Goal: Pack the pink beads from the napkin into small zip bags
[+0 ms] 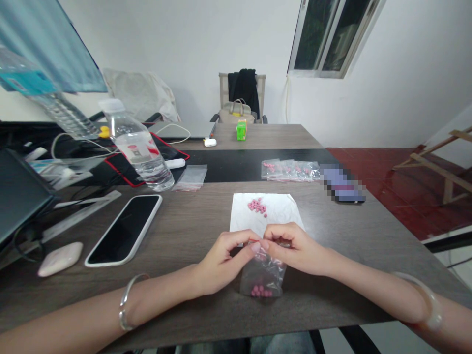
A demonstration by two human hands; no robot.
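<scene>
Between my two hands hangs a small clear zip bag [263,273] with several pink pellets [261,291] gathered at its bottom. My left hand [230,255] pinches the red-lined top edge between thumb and fingers. On the other side, my right hand [297,246] pinches the same edge, its fingertips meeting those of the left. Just beyond the hands lies a white paper sheet [283,209], partly hidden by them, with a loose cluster of pink pellets [257,206] on it.
Filled zip bags [289,170] overlap farther back, beside a dark phone [342,184]. Flat zip bags [191,177] lie left of centre near a water bottle [142,152]. A white-cased phone [125,231] and a pale rounded case [61,259] rest at left. A green box [241,131] stands far back.
</scene>
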